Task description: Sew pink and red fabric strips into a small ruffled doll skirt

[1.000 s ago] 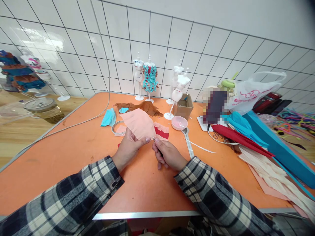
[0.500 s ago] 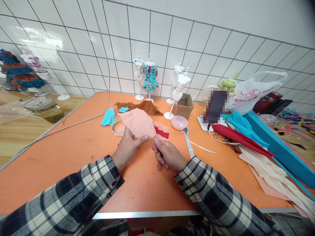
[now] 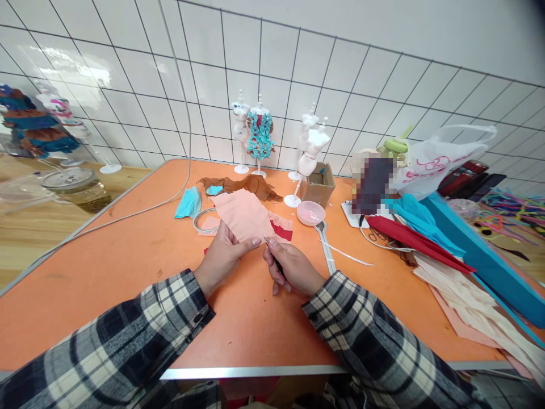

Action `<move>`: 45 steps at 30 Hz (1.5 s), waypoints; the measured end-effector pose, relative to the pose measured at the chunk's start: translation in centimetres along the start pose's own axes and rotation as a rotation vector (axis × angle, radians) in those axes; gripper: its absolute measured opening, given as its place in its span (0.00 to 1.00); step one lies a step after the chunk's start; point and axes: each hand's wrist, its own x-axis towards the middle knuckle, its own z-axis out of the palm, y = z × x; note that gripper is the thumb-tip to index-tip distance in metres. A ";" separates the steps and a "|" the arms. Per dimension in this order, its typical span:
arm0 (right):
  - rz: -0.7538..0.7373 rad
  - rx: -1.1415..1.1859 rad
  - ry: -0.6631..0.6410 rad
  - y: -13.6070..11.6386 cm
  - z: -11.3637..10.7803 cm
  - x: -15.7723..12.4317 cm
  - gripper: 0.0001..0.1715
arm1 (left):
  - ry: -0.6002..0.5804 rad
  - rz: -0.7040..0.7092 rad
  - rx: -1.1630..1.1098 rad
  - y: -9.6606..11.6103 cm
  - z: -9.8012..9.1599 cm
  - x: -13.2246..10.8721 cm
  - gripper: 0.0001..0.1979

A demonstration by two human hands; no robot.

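Note:
A pale pink piece of cloth [image 3: 243, 215] is pinched along its lower edge by my left hand [image 3: 222, 255], thumb on top. It is lifted above the table and spreads up and away from me. My right hand [image 3: 293, 264] is closed round a slim pointed tool [image 3: 276, 262] with a dark body and a metal tip. The tip touches or nearly touches the cloth's lower right edge, close to my left thumb. Its exact kind I cannot make out. Behind the pink cloth lie a red and pink scrap [image 3: 281, 228] and a roll of tape [image 3: 200, 221], partly hidden.
Brown cloth [image 3: 251, 184], a light blue cloth piece [image 3: 188, 203], a pink bowl [image 3: 310, 213] and a cardboard box [image 3: 319, 184] lie on the orange table [image 3: 149, 318]. Small mannequins [image 3: 260, 133] stand at the tiled wall. Folded fabrics [image 3: 464, 289] are piled on the right.
The pink cloth has shifted slightly to the right, its right side now covering more of the red scrap. Both hands stay almost in place.

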 end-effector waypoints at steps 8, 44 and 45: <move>-0.010 -0.001 0.002 0.0 0.0 0.0 0.35 | 0.004 0.022 0.048 -0.1 0.0 0.0 0.37; 0.044 -0.051 0.035 -0.1 0.0 0.0 0.38 | -0.046 0.015 0.138 -0.7 -0.5 -0.1 0.39; 0.042 -0.051 0.039 -0.2 0.1 0.0 0.38 | -0.046 0.017 0.139 -0.7 -0.5 -0.1 0.38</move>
